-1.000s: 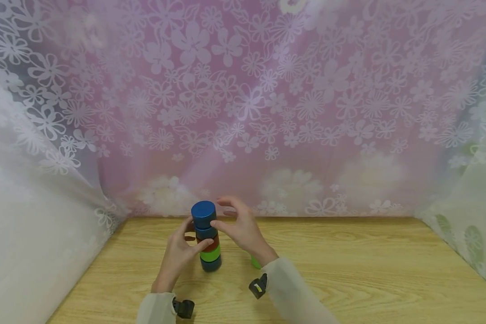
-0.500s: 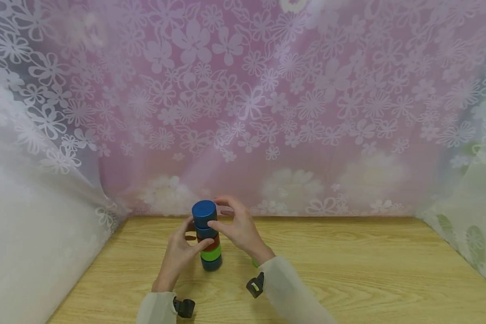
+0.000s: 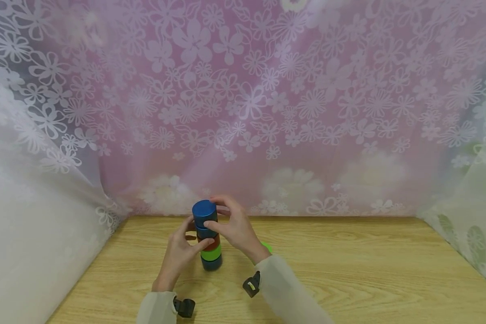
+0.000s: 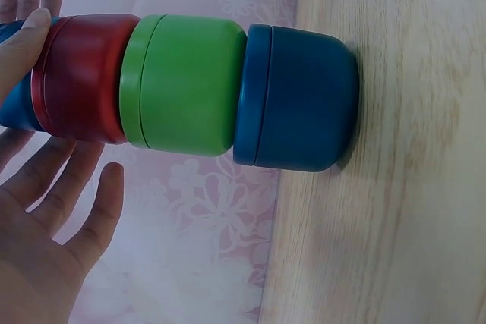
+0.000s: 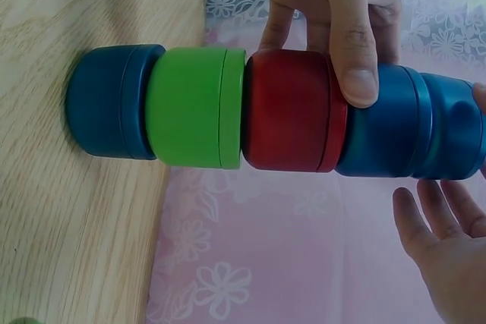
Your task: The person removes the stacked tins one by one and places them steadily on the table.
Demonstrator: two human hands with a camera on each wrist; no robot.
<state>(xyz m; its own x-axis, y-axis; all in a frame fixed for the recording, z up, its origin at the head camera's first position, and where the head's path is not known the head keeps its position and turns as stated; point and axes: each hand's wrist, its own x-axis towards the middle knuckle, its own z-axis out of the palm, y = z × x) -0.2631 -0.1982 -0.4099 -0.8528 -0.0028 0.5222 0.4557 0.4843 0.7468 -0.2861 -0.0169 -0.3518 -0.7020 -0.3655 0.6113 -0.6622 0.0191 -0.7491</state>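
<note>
A tower of several small lidded canisters stands upright on the table. From the bottom up come a dark blue canister, a green canister, a red canister, a blue canister and the top blue canister. My left hand holds the tower around the joint of the red canister and the blue one above it, thumb in front, fingers behind. Around the top canister my right hand grips with its thumb in front and fingers at the back. Its fingertips are partly hidden.
Behind my right wrist a bright green object stands on the wooden table, mostly hidden. A pink flowered curtain hangs along the table's back edge. Pale sheeting closes the left side, and similar sheeting hangs at the right.
My right hand has shifted slightly left, its fingers reaching further around the top blue canister. More of the green object's far right side shows. The left hand keeps its place.
</note>
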